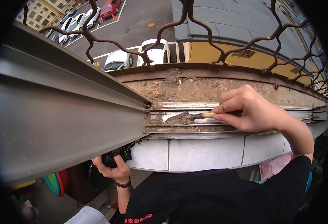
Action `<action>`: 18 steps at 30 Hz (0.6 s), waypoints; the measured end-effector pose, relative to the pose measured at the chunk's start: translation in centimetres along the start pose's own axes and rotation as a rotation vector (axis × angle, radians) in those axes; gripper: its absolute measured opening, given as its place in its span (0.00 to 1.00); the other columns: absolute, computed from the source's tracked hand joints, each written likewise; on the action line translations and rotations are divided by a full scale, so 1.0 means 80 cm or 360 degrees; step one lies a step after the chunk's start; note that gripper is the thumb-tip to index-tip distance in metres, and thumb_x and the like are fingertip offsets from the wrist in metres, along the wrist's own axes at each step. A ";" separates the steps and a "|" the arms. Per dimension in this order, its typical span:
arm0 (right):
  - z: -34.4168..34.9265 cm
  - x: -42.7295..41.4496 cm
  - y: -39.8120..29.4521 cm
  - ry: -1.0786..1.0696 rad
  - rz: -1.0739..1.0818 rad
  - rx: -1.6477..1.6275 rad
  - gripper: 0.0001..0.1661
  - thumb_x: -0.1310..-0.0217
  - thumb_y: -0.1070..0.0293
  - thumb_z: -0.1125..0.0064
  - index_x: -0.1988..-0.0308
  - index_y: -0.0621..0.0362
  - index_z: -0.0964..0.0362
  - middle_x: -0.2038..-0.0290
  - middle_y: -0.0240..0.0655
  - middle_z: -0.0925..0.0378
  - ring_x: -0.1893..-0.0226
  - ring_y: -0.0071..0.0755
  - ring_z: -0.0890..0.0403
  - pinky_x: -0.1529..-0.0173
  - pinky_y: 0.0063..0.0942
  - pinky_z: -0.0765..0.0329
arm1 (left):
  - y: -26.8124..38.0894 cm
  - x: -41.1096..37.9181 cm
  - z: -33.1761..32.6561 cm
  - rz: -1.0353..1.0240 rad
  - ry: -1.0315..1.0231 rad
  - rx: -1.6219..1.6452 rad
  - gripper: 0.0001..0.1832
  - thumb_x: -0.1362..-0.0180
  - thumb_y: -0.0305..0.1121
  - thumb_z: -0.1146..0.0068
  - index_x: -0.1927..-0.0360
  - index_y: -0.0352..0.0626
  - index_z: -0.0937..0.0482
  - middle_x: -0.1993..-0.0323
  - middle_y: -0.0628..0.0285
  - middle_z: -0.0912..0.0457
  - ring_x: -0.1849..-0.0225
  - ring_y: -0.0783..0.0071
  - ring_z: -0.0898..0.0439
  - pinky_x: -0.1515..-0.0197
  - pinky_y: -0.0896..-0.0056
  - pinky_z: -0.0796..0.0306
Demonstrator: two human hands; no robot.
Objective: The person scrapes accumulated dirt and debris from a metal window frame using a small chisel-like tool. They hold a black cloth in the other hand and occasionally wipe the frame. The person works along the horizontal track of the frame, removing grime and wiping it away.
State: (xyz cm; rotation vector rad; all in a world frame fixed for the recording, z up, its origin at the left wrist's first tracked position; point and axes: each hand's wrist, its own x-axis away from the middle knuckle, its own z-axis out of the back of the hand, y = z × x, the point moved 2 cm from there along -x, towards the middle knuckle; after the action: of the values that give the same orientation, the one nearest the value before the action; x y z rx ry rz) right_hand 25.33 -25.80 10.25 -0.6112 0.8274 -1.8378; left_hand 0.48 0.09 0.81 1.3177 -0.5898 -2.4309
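Observation:
My right hand (245, 110) pinches the light wooden handle of a small dirt-caked trowel (180, 118). Its blade points left and lies over the metal window track (158, 129), close to the sliding window frame's end. Brown dirt sits in the track's grooves. Below the frame, at the edge of the white tiled sill (206, 151), my left hand (114, 168) grips a black plastic bag (117, 155), which is partly hidden under the frame. The bag's contents cannot be made out.
A grey metal window frame (68, 117) fills the left side. Beyond the track run a dirty outer ledge (197, 86) and a rusty wrought-iron grille (145, 56). Parked cars stand far below outside. Colourful basins (60, 182) are at the lower left, under the frame.

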 end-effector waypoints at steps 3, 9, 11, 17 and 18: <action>-0.005 -0.008 0.002 -0.0038 0.0084 0.0036 0.08 0.47 0.77 0.38 0.76 0.70 0.24 0.81 0.44 0.28 0.80 0.47 0.25 0.73 0.38 0.30 | 0.001 0.003 -0.001 0.0018 0.0023 -0.0009 0.22 0.51 0.16 0.54 0.48 0.33 0.30 0.49 0.50 0.27 0.47 0.58 0.28 0.37 0.59 0.39; -0.024 -0.034 0.003 -0.0079 0.0213 0.0016 0.11 0.46 0.75 0.39 0.78 0.71 0.26 0.81 0.46 0.28 0.78 0.51 0.25 0.71 0.41 0.29 | -0.001 0.006 -0.003 0.0005 0.0081 -0.0022 0.22 0.51 0.16 0.54 0.49 0.33 0.29 0.50 0.52 0.27 0.47 0.59 0.29 0.38 0.60 0.39; -0.032 -0.037 0.006 -0.0049 0.0219 -0.0060 0.11 0.46 0.75 0.39 0.78 0.71 0.26 0.80 0.47 0.28 0.78 0.51 0.25 0.70 0.41 0.29 | -0.001 0.005 -0.004 -0.0003 0.0083 -0.0031 0.22 0.50 0.16 0.54 0.49 0.33 0.29 0.50 0.52 0.27 0.48 0.59 0.29 0.38 0.60 0.39; -0.039 -0.035 0.011 0.0032 0.0181 -0.0184 0.11 0.45 0.74 0.37 0.77 0.70 0.25 0.80 0.46 0.27 0.77 0.51 0.24 0.71 0.41 0.28 | 0.002 0.005 -0.002 0.0021 0.0057 -0.0072 0.22 0.50 0.16 0.54 0.49 0.33 0.30 0.51 0.52 0.27 0.48 0.59 0.29 0.38 0.60 0.39; -0.039 -0.036 0.011 0.0039 0.0160 -0.0227 0.11 0.45 0.74 0.37 0.77 0.70 0.25 0.80 0.46 0.26 0.77 0.51 0.24 0.71 0.41 0.28 | 0.002 0.006 -0.003 0.0021 0.0063 -0.0079 0.22 0.50 0.16 0.54 0.49 0.33 0.30 0.51 0.52 0.27 0.48 0.59 0.29 0.38 0.60 0.38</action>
State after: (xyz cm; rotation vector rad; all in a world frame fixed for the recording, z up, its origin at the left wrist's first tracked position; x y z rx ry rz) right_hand 24.71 -22.59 7.43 -0.6262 0.9942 -1.7090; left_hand 0.45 -0.28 0.45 1.3345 -0.5230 -2.3878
